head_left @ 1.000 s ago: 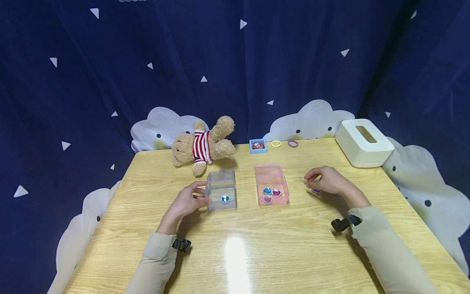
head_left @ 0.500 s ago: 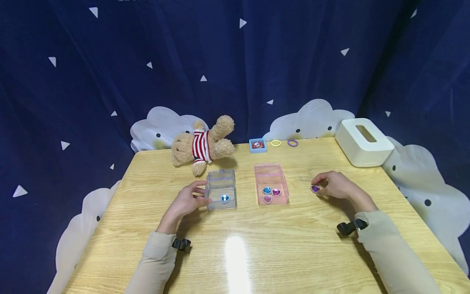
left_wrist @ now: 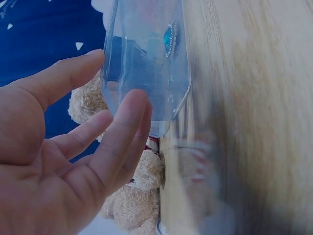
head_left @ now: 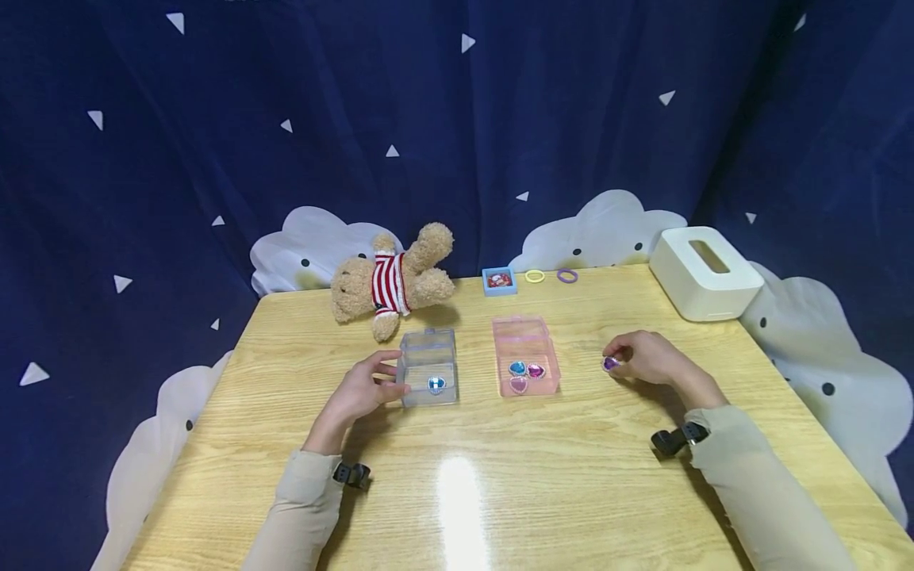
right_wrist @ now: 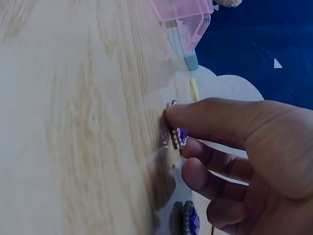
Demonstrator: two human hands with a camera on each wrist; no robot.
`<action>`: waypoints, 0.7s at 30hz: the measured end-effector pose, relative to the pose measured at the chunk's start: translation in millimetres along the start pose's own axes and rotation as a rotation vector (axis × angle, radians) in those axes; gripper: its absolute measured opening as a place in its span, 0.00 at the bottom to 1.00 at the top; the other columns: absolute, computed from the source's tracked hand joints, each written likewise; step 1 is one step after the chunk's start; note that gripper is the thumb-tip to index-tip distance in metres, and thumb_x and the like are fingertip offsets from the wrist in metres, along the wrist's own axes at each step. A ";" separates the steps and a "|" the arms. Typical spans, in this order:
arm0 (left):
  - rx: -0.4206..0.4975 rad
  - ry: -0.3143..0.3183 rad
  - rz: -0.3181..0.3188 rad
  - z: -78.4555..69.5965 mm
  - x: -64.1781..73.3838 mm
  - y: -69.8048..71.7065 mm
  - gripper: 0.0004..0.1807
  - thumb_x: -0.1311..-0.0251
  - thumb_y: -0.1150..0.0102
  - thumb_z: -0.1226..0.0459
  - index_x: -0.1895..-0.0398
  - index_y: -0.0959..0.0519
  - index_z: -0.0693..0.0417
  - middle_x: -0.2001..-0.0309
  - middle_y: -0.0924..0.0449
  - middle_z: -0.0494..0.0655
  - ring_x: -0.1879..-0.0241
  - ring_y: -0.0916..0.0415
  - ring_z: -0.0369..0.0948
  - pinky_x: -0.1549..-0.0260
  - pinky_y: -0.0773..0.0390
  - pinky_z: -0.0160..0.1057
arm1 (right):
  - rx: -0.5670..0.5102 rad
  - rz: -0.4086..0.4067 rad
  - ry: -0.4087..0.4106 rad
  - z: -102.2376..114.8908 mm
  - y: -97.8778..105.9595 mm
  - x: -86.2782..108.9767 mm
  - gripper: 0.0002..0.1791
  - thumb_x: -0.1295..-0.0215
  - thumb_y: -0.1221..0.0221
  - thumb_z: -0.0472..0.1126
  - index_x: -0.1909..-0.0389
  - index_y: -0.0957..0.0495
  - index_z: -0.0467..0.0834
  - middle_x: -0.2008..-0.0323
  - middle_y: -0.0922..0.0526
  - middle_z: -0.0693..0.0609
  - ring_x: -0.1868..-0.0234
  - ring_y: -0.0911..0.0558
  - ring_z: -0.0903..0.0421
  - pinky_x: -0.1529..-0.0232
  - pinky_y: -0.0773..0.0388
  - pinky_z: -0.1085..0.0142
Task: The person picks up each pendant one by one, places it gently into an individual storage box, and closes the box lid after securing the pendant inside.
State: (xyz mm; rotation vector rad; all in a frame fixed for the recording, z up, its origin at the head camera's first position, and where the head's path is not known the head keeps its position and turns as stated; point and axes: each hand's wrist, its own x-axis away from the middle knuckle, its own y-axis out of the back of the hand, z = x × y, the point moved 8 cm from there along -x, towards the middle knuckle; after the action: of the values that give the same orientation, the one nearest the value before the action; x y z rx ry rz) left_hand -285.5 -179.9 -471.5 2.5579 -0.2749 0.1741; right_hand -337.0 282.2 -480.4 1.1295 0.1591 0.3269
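At the left wall of a clear plastic box, my left hand rests its fingertips and thumb. The box's lid is folded back, and one blue gem with a beaded silver rim lies inside. My right hand pinches a purple gem with a similar rim between thumb and fingers, close over the table. Just beside it in the right wrist view is a second purple gem, hidden from the head by the hand. Between the hands, a pink box lies with its lid back, holding blue, magenta and pale pink gems.
Behind the clear box lies a teddy bear in a striped shirt. A small blue square box, a yellow ring and a purple ring line the far edge. A white tissue box stands at the back right.
The right hand has shifted slightly and taken hold of the purple gem, which earlier lay under its fingers. The left hand has stayed at the clear box.
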 end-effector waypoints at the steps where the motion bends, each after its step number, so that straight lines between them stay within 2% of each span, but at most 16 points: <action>1: -0.003 0.001 0.001 0.4 0.2 0.2 0.37 0.40 0.31 0.63 0.28 0.34 0.54 0.41 0.23 0.63 0.43 0.23 0.56 0.55 0.18 0.44 | 0.001 -0.003 0.002 -0.1 0.0 -0.6 0.14 0.47 0.28 0.44 0.59 0.14 0.46 0.66 0.13 0.56 0.64 0.19 0.59 0.57 0.23 0.57; 6: -0.007 0.001 0.004 1.9 -0.3 0.3 0.37 0.40 0.31 0.62 0.28 0.33 0.53 0.41 0.23 0.63 0.43 0.22 0.56 0.56 0.18 0.44 | -0.007 0.000 -0.013 -1.1 -0.4 -1.5 0.15 0.47 0.27 0.44 0.58 0.14 0.46 0.67 0.15 0.57 0.66 0.21 0.61 0.60 0.26 0.62; 11: 0.000 0.002 0.006 2.0 -0.1 0.6 0.36 0.40 0.31 0.62 0.28 0.33 0.54 0.41 0.23 0.63 0.43 0.23 0.55 0.56 0.19 0.44 | 0.004 -0.010 0.001 0.0 0.4 -2.6 0.16 0.49 0.26 0.44 0.58 0.14 0.47 0.68 0.14 0.57 0.65 0.20 0.60 0.59 0.25 0.61; 21: 0.001 -0.002 0.009 1.4 0.4 0.4 0.36 0.39 0.32 0.62 0.28 0.34 0.54 0.41 0.23 0.63 0.43 0.23 0.56 0.55 0.18 0.44 | 0.019 -0.026 0.006 3.8 1.9 -3.2 0.12 0.46 0.28 0.47 0.62 0.14 0.48 0.69 0.15 0.58 0.67 0.21 0.61 0.59 0.25 0.61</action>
State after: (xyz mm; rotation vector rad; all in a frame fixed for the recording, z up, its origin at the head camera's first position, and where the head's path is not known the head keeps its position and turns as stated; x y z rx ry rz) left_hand -285.1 -181.0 -472.4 2.5588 -0.2875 0.1754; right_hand -339.2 278.6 -477.2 1.1445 0.1822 0.3065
